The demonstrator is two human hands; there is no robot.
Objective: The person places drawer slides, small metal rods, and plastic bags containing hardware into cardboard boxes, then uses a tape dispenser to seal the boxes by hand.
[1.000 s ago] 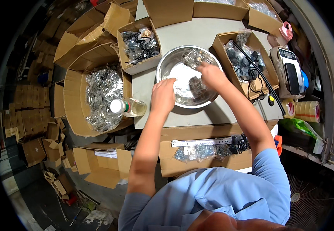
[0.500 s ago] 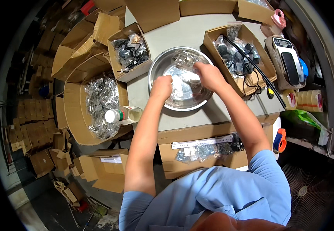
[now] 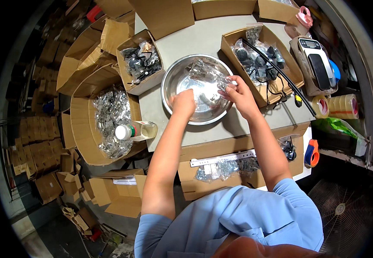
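A round steel bowl (image 3: 168, 79) stands on the table before me. In its far part lies a crumpled clear plastic bag (image 3: 198, 70) with small shiny pieces. My left hand (image 3: 184, 104) is over the bowl's near left side, its fingers curled closed; whatever they hold, if anything, is hidden. At the right rim, the fingers of my right hand (image 3: 241, 96) pinch a small clear plastic bag (image 3: 224, 83) with shiny parts in it.
On the left are a carton of shiny bagged parts (image 3: 112, 114), a smaller box (image 3: 141, 88) and a white-capped bottle (image 3: 145, 130). A box with black rods (image 3: 261, 88), a scale (image 3: 317, 64) and tape rolls (image 3: 341, 106) stand right. An open carton (image 3: 190, 189) sits nearest me.
My right hand has moved from inside the bowl toward its right rim and turned, showing the bag in its fingers. The left hand has shifted slightly nearer me. The view has moved a little.
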